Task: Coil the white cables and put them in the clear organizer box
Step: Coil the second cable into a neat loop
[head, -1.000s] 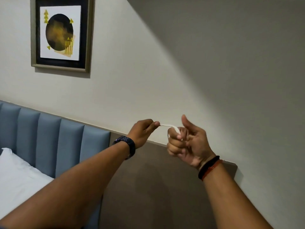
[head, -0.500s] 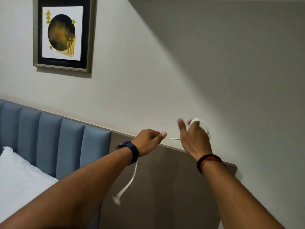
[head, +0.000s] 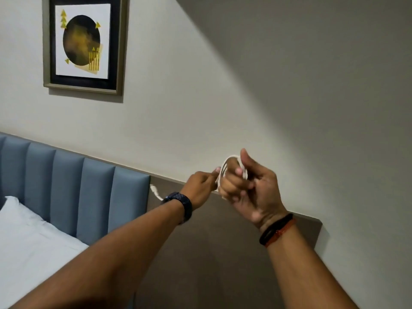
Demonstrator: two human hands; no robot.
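A white cable [head: 225, 166] is looped in a few turns around the curled fingers of my right hand [head: 249, 190], held up in front of the wall. My left hand [head: 200, 188] pinches the cable just left of those loops. The cable's loose end with its plug [head: 155, 191] sticks out behind my left wrist, beside the dark watch. The clear organizer box is not in view.
A blue padded headboard [head: 73, 186] and a white pillow [head: 24, 239] lie at the lower left. A brown wall panel [head: 211, 264] sits under my arms. A framed picture [head: 83, 44] hangs on the wall at the upper left.
My right hand has turned palm toward me with more cable looped around its fingers. The dangling tail has shortened and swung up behind my left wrist. My left hand moved closer to the right.
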